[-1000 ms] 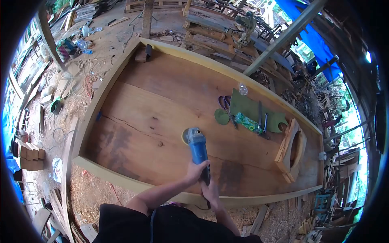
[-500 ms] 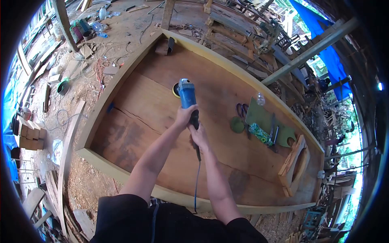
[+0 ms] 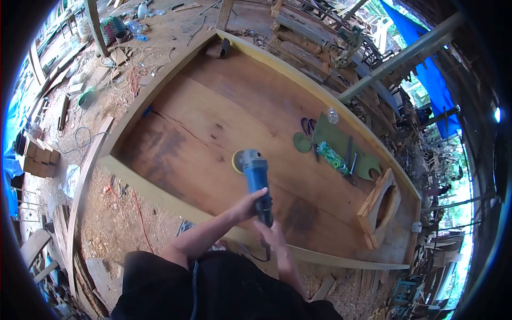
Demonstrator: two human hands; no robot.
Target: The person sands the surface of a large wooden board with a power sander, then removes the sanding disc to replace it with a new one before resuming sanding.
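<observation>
A blue angle grinder (image 3: 255, 173) with a yellow-edged round disc (image 3: 238, 161) is in both my hands, over a large framed wooden panel (image 3: 186, 96). My left hand (image 3: 253, 205) wraps round its body near the middle. Behind it, my right hand (image 3: 273, 234) is closed on the dark rear grip. The disc is at the panel's surface; whether it touches is hard to tell. A long dark crack (image 3: 178, 126) runs through the boards to the left of the tool.
On the panel's right lie scissors (image 3: 308, 127), a green sheet (image 3: 368, 156), a round green disc (image 3: 302, 142), a green patterned packet (image 3: 332, 158), a wrench (image 3: 353, 163) and a clear plastic cup (image 3: 333, 116). A wooden frame piece (image 3: 377, 209) stands near the right end. A raised rim (image 3: 288, 65) borders the panel.
Both hands have drawn the grinder back toward my body, from the panel's middle to its nearer side. My arms are more bent, and the view has shifted slightly.
</observation>
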